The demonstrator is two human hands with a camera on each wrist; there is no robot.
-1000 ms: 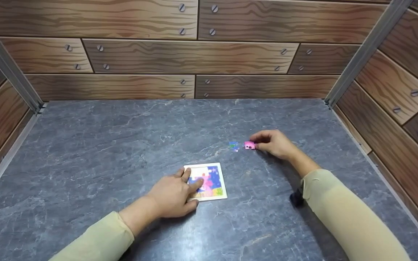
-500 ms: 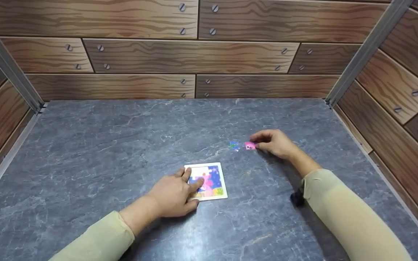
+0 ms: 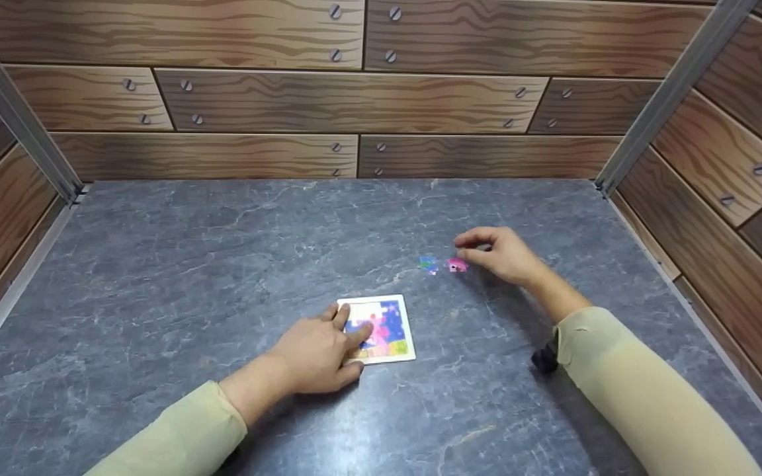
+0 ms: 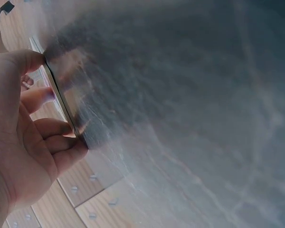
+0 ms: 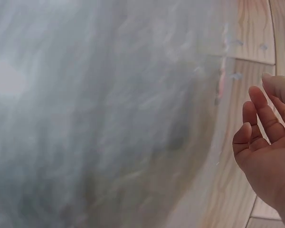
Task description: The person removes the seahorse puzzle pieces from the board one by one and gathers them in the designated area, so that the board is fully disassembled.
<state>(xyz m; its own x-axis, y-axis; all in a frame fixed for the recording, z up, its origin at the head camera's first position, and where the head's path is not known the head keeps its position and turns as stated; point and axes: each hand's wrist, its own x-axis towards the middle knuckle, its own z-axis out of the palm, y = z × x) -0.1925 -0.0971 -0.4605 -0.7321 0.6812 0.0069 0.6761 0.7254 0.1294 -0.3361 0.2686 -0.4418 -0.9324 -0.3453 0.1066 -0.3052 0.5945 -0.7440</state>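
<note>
My left hand (image 3: 318, 350) rests on the left side of a jigsaw puzzle board (image 3: 409, 330) with a white rim. Its forefinger lies straight across the partly filled pink and blue picture, and the thumb touches the near edge. In the left wrist view, thumb and fingertips meet the edge of the board (image 4: 61, 97). A pink jigsaw piece (image 3: 456, 265) lies on the table, just beside the fingertips of my right hand (image 3: 503, 256). That hand hovers with relaxed fingers, nothing between them, as the right wrist view of the hand (image 5: 270, 137) also shows.
Left of the pink piece lies a blue and green jigsaw piece (image 3: 428, 265); whether it is one piece or more I cannot tell. The grey marbled table (image 3: 222, 251) is enclosed by wood-patterned walls (image 3: 354, 99) with metal corner posts.
My right hand has let go of the pink jigsaw piece and lifted slightly up and away from it. The piece stays on the table. My left hand stays on the board.
</note>
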